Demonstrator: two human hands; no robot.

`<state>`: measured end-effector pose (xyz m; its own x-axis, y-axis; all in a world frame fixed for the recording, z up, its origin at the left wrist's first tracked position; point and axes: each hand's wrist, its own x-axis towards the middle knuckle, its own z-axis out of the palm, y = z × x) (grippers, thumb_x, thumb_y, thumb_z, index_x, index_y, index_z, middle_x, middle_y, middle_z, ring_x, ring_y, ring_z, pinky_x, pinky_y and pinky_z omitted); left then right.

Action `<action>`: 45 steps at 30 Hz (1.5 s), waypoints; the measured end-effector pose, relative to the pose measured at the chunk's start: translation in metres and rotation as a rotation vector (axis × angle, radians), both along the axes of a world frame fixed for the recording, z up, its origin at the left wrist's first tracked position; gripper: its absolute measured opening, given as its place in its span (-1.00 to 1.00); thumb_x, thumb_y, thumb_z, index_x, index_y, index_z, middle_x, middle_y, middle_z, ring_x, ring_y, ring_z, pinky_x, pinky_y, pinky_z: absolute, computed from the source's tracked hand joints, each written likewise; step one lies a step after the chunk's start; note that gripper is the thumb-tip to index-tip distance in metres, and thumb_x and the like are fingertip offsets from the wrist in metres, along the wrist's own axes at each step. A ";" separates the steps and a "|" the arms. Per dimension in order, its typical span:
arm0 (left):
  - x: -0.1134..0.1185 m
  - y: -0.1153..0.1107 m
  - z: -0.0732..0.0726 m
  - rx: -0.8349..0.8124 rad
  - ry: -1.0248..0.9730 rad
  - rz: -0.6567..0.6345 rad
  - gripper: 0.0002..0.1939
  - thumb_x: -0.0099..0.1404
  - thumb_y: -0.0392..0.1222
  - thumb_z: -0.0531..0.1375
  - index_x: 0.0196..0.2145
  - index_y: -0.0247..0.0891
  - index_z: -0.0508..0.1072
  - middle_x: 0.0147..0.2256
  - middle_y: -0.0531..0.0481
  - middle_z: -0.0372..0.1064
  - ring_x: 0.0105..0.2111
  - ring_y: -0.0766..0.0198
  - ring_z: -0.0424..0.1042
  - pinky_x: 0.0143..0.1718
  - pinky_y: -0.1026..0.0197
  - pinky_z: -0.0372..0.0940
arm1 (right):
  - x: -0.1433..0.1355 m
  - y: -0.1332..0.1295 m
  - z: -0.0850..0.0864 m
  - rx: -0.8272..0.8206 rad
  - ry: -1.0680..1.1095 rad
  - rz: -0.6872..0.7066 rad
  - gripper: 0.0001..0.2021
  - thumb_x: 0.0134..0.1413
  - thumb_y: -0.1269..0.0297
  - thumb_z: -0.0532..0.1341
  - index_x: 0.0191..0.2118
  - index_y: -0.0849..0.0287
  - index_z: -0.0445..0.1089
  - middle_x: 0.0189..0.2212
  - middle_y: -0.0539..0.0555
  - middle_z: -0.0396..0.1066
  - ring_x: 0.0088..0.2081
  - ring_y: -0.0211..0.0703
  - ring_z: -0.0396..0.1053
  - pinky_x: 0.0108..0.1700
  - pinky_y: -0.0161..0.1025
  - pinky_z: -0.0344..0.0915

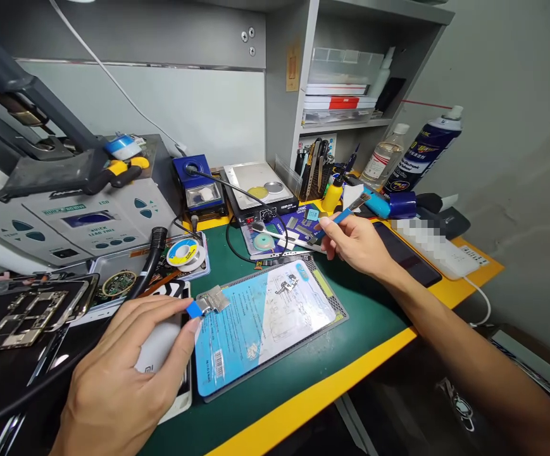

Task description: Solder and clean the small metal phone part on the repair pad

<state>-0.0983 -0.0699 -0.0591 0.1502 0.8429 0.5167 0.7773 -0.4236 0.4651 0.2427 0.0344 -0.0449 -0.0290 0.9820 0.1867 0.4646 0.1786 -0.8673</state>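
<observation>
My left hand [127, 367] is closed at the near left, thumb and fingertips around the blue end of a flat piece with a silvery metal tip [215, 299]. That tip lies over the left edge of a blue-and-white card [250, 335] on the mat. Below the same hand, partly covered, is a pale rounded object with a logo [158, 347]. A small cut-out metal part [287, 285] rests on the card. My right hand [355, 244] grips a slim blue tool [343, 215] with a brownish flat end, held above the cluttered tray behind the card.
A hot-air station [99, 221] and opened phone boards [42, 316] fill the left. Behind stand a solder spool [185, 254], a heating plate [258, 183] and a tool holder [317, 180]. A dark phone [407, 253] and a white power strip [436, 247] lie right.
</observation>
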 end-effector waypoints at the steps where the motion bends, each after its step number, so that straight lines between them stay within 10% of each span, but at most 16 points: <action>1: 0.001 -0.001 0.002 -0.008 -0.025 0.040 -0.81 0.37 -0.07 0.23 -0.07 -0.07 0.44 -0.06 -0.01 0.41 -0.04 0.12 0.42 0.15 0.07 0.28 | 0.000 0.000 0.000 -0.003 0.002 0.000 -0.47 0.20 -0.26 0.15 -0.43 0.16 0.37 -0.61 0.03 0.45 -0.62 -0.21 0.36 -0.57 -0.28 0.22; 16: -0.003 0.002 0.003 -0.203 -0.267 0.258 -0.67 0.32 0.14 0.22 -0.06 -0.04 0.45 -0.05 0.02 0.48 0.00 0.07 0.45 0.14 0.03 0.26 | -0.002 0.000 -0.001 -0.033 -0.016 0.045 -0.55 0.20 -0.16 0.23 -0.38 0.20 0.40 -0.63 0.03 0.46 -0.65 -0.27 0.32 -0.59 -0.31 0.20; 38: 0.002 0.006 0.004 -0.181 -0.170 -0.071 -0.82 0.37 -0.14 0.21 -0.08 -0.16 0.48 -0.09 -0.03 0.44 0.00 0.15 0.40 0.11 0.07 0.26 | -0.012 -0.008 -0.004 -0.014 0.016 0.149 -0.68 0.19 -0.04 0.28 -0.29 0.15 0.50 -0.54 0.03 0.47 -0.54 -0.21 0.39 -0.60 -0.31 0.22; 45: 0.000 0.005 0.005 -0.147 -0.112 -0.080 -0.82 0.35 -0.14 0.21 -0.10 -0.17 0.47 -0.09 -0.06 0.47 0.01 0.11 0.40 0.09 0.02 0.29 | -0.015 -0.016 -0.003 0.105 0.026 0.226 -0.67 0.26 0.00 0.24 -0.04 0.10 0.54 -0.26 0.14 0.60 -0.24 -0.02 0.54 -0.39 -0.20 0.42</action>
<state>-0.0980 -0.0653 -0.0543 0.1684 0.8980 0.4065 0.6838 -0.4035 0.6080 0.2276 0.0188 -0.0481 -0.2398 0.9263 0.2907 0.3805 0.3651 -0.8496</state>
